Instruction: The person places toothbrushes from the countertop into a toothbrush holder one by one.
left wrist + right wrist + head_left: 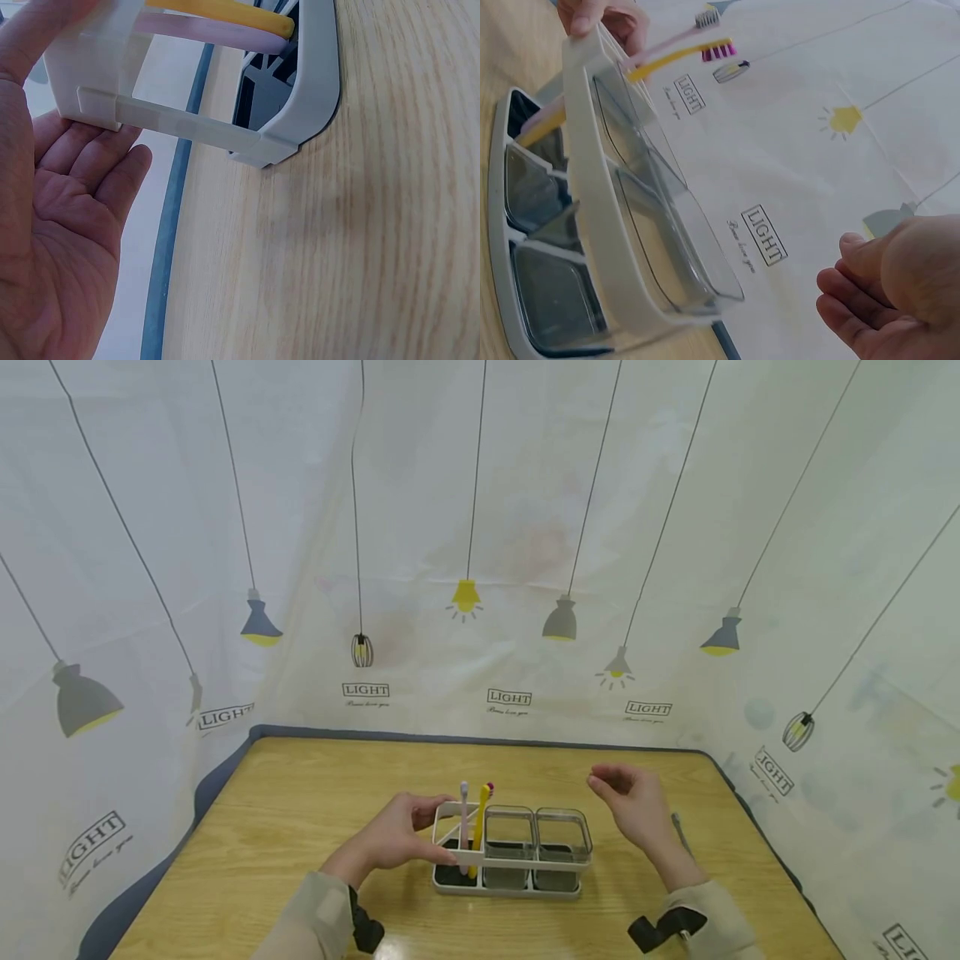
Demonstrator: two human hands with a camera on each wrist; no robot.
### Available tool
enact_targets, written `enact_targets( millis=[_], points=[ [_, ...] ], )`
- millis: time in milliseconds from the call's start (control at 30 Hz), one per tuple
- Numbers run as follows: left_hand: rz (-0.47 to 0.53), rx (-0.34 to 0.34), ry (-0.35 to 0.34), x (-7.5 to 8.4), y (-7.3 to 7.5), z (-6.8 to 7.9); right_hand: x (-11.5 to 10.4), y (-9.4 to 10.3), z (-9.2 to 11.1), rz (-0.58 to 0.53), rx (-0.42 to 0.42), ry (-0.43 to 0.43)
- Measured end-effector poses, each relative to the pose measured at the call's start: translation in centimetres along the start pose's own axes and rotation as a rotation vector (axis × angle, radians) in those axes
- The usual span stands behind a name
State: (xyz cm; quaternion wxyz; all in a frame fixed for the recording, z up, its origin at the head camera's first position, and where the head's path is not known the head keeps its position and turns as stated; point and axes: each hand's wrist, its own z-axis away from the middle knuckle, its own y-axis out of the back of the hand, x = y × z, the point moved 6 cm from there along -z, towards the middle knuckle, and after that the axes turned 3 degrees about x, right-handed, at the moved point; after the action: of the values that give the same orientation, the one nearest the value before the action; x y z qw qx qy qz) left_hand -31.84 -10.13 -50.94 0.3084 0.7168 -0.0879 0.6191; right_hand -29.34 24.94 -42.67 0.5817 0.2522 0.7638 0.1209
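A white toothbrush holder [536, 865] with a dark base stands on the wooden table. My left hand [393, 833] grips its left end, the thumb in front and the fingers behind. In the left compartment lean a pale purple toothbrush [463, 827] and a yellow toothbrush [479, 818], bristles up. Two clear cups [509, 833] fill the other two places. To the right of the holder, my right hand [636, 806] hovers with loosely bent fingers and nothing in them; the right wrist view shows it apart from the cups.
Partly hidden behind my right forearm, a thin grey-tipped stick [681, 833] lies on the table [315, 793]. A pale cloth [420, 527] printed with lamps hangs at the back and both sides, its dark blue border along the table's edge.
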Motion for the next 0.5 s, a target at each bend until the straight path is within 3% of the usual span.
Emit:
enact_targets(
  millis=[300,500],
  points=[
    [0.007,-0.001,0.001,0.2,-0.1,0.1,3.0,2.8,-1.3,0.123,0.038,0.022],
    [0.012,0.001,0.002,0.1,0.0,0.0,5.7,4.8,-1.9,0.161,0.077,-0.016]
  ],
)
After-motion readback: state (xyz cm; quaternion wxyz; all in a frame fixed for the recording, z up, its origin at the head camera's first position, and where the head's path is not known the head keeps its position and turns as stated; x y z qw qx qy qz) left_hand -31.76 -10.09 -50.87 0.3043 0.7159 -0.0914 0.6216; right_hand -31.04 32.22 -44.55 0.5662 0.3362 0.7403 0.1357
